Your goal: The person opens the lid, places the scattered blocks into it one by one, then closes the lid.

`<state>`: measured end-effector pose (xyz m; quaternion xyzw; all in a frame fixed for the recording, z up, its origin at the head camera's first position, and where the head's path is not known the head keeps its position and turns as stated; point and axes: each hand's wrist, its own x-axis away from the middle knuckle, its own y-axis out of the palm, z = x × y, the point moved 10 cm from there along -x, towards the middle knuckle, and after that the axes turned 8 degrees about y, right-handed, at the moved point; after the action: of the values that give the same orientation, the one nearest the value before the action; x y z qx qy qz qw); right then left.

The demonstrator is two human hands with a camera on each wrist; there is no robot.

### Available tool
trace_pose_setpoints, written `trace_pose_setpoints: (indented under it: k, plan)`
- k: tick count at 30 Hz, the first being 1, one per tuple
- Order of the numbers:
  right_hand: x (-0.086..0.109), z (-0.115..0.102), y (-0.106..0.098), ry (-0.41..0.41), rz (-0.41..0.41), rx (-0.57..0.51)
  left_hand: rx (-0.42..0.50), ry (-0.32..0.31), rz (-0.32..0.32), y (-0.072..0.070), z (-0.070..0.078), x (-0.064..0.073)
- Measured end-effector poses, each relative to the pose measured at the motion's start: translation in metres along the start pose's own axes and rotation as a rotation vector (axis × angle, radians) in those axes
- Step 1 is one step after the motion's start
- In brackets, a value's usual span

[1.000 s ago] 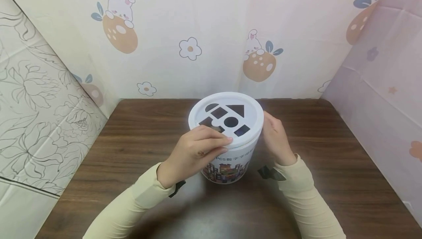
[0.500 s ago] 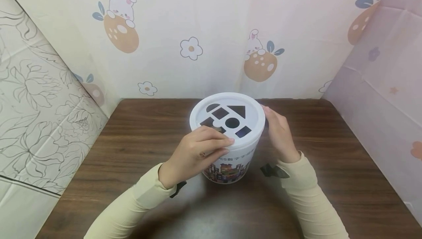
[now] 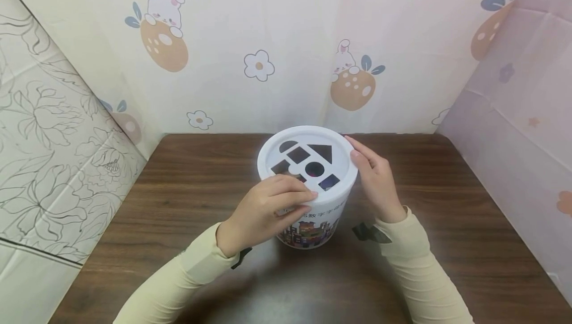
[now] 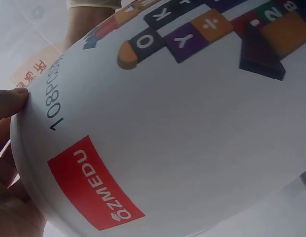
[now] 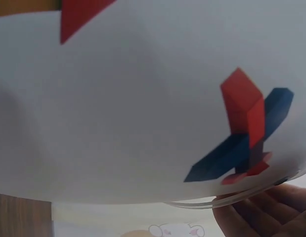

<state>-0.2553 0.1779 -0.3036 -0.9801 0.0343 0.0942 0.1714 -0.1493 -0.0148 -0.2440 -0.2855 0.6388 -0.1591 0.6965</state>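
Note:
A white round bucket (image 3: 308, 232) stands upright on the table, printed with colorful building blocks. Its white lid (image 3: 341, 160) has cut-out shapes: a triangle, a circle and several others. My left hand (image 3: 263, 204) pinches the lid's near-left rim, fingers on top and thumb below the edge. On the right side, my right hand (image 3: 377, 180) grips the rim with its thumb at the edge and its fingers reaching behind. The left wrist view shows the bucket's red label (image 4: 93, 185) close up. A red and blue printed plane (image 5: 241, 138) shows in the right wrist view.
The dark wooden table (image 3: 201, 175) carries the bucket near its back edge. Behind it hangs a pale curtain (image 3: 286, 21) with rabbit prints, and a flower-patterned sheet (image 3: 53, 115) covers the left side. Dark straps sit at both wrists.
My right hand has moved up along the lid's right side, and its thumb now lies at the rim. The left hand keeps its hold on the near edge. The bucket stays in place.

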Motion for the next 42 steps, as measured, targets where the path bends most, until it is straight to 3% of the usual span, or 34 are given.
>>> trace_pose_setpoints:
  k: [5, 8, 11, 16, 20, 23, 29, 42]
  plan:
    - [0.001, 0.0, 0.0, -0.01, 0.005, 0.003, -0.036, -0.01, 0.008, -0.002, -0.001, 0.002]
    - [0.001, 0.0, 0.0, -0.009, 0.005, -0.003, -0.052, -0.075, -0.009, -0.004, -0.008, 0.006]
    - [0.001, 0.0, 0.0, -0.007, 0.006, -0.002, -0.07, -0.205, -0.07, -0.005, -0.023, 0.014]
    - [0.001, 0.001, -0.001, -0.002, 0.006, 0.002, -0.07, -0.49, -0.178, -0.006, -0.055, 0.036]
    - [0.002, 0.001, 0.0, 0.005, 0.002, -0.001, -0.035, -0.687, -0.2, -0.008, -0.072, 0.051]
    - [0.002, 0.002, -0.001, 0.003, 0.005, -0.001, -0.01, -0.772, -0.203, -0.008, -0.078, 0.059]
    - [0.001, 0.004, -0.001, 0.004, 0.012, 0.0, 0.023, -0.84, -0.211, -0.006, -0.083, 0.066]
    - [0.004, 0.007, 0.002, -0.022, -0.008, -0.027, 0.05, -0.884, -0.171, -0.004, -0.084, 0.071]
